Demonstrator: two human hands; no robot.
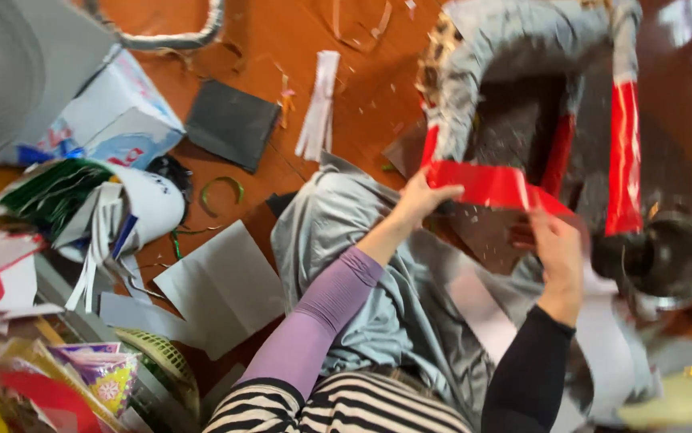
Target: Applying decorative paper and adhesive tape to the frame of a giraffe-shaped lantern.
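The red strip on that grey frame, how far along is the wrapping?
Done, by the look of it: one upright of the grey frame already carries red wrap, and a second shows red. In hand: the left hand and right hand hold a red strip at the frame's near bar. Left: the top and the left side are still bare grey.
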